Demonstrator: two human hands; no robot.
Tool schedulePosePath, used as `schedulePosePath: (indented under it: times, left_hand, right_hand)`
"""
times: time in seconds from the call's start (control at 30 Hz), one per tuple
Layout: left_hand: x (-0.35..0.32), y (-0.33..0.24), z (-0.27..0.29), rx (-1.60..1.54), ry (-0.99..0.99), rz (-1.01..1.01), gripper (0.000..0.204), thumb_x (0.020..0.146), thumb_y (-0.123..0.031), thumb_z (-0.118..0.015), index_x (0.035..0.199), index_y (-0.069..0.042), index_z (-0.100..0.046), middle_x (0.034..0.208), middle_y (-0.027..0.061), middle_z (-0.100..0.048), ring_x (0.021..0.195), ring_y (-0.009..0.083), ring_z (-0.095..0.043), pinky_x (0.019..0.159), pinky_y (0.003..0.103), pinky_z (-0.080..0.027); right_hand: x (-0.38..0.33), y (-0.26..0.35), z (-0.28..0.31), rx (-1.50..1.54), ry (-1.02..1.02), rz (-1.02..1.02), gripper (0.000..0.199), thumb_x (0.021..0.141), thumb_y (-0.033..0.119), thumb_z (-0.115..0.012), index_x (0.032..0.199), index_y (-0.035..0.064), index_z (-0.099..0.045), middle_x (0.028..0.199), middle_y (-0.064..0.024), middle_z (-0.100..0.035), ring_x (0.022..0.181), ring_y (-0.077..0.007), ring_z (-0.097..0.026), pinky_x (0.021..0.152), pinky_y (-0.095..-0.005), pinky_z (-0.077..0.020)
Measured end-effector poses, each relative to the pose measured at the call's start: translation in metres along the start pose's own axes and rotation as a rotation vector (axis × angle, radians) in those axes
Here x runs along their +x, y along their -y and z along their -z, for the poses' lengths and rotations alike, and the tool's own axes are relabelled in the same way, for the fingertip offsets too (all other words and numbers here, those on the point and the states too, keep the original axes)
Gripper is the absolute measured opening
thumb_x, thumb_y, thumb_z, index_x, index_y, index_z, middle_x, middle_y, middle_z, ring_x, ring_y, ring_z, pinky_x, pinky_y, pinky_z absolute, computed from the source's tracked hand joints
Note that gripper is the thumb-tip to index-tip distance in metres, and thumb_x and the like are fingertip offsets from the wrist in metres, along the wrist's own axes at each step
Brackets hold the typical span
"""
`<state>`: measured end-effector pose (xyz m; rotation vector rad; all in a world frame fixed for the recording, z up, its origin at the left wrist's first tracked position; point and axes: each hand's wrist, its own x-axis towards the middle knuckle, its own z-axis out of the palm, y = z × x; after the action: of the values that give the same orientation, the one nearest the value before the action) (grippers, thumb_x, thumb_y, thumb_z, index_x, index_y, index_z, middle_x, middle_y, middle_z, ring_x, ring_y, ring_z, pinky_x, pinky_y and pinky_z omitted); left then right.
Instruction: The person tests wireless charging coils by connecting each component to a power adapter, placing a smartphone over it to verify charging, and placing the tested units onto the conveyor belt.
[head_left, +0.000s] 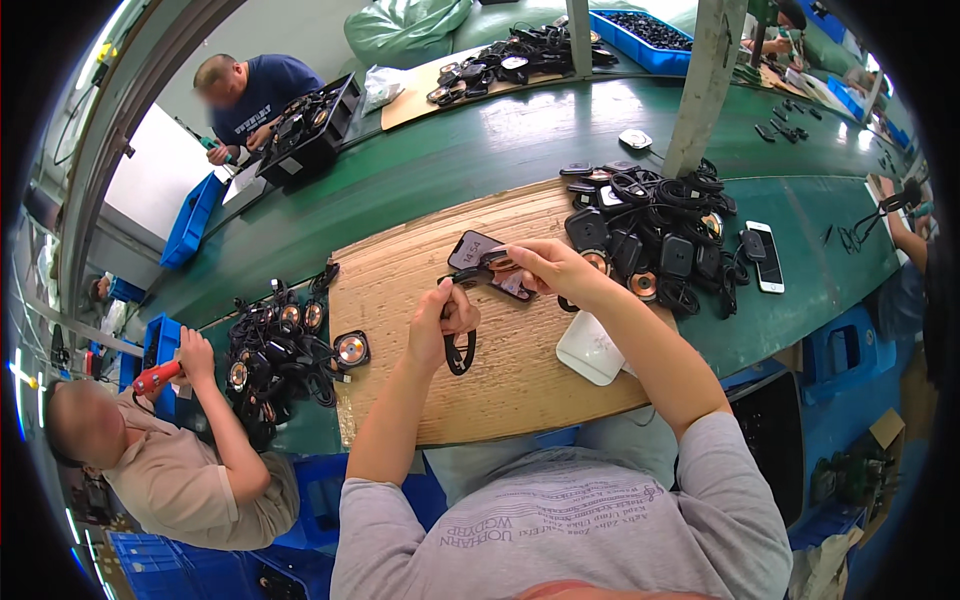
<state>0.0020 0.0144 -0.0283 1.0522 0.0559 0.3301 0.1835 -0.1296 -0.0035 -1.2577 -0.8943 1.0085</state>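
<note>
My left hand (443, 322) is closed around a black cable (459, 356), whose coiled loop hangs below the fingers. My right hand (550, 272) pinches a small dark piece with a coppery face (495, 262), apparently a charging pad, mostly hidden by the fingers. Beneath the hands, a phone (470, 247) lies on the cardboard sheet (400, 290) with its screen lit. Close to my right forearm rests a white square pad (592, 350). One black charging pad with an exposed copper coil (351, 349) sits at the cardboard's left edge.
Heaps of black cabled chargers flank the cardboard, one left (270, 350), one right (650, 230). Beyond the right heap lies a white phone (766, 262). A metal post (705, 90) rises from the green bench. Co-workers sit at left (180, 470) and far left (260, 95).
</note>
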Motion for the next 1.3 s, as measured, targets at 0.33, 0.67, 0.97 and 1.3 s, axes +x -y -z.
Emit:
schedulePosePath:
  times: [0.33, 0.67, 0.97, 1.3]
  left_hand:
    - [-0.011, -0.006, -0.014, 0.653, -0.008, 0.004, 0.051, 0.103, -0.032, -0.039, 0.063, -0.006, -0.055, 0.050, -0.0017, -0.036, 0.048, 0.0115, -0.030, 0.050, 0.023, -0.026]
    - [0.000, -0.004, 0.009, -0.011, -0.146, -0.191, 0.043, 0.102, -0.030, -0.044, 0.062, -0.013, -0.049, 0.050, -0.0042, -0.033, 0.047, 0.0076, -0.027, 0.051, 0.023, -0.025]
    - [0.008, -0.006, 0.026, -0.315, -0.331, -0.208, 0.036, 0.102, -0.031, -0.044, 0.070, -0.015, -0.049, 0.048, -0.0074, -0.027, 0.045, 0.0050, -0.023, 0.052, 0.024, -0.025]
    - [0.009, 0.004, 0.023, -0.442, -0.167, -0.297, 0.034, 0.101, -0.028, -0.045, 0.071, -0.014, -0.050, 0.049, -0.0063, -0.029, 0.047, 0.0055, -0.025, 0.053, 0.023, -0.026]
  right_hand:
    - [0.007, 0.000, 0.014, 0.389, -0.336, -0.265, 0.037, 0.096, 0.044, -0.057, 0.085, 0.0088, -0.060, 0.063, 0.0022, -0.050, 0.043, -0.0033, -0.029, 0.039, -0.0185, -0.0197]
    - [-0.012, 0.035, 0.040, -0.146, -0.875, 1.000, 0.031, 0.094, 0.034, -0.063, 0.109, 0.0066, -0.065, 0.095, -0.0078, -0.060, 0.068, -0.0124, -0.052, 0.064, -0.0219, -0.0429]
    - [0.003, -0.017, 0.048, -1.642, -0.791, 0.381, 0.034, 0.084, 0.019, -0.069, 0.118, 0.0146, -0.066, 0.130, -0.0121, -0.057, 0.107, -0.0230, -0.061, 0.091, -0.0257, -0.0469]
    - [-0.016, -0.025, -0.049, -0.258, 0.189, -0.064, 0.033, 0.094, 0.021, -0.065, 0.121, 0.0052, -0.056, 0.093, -0.0110, -0.071, 0.075, -0.0164, -0.068, 0.058, -0.0253, -0.0495]
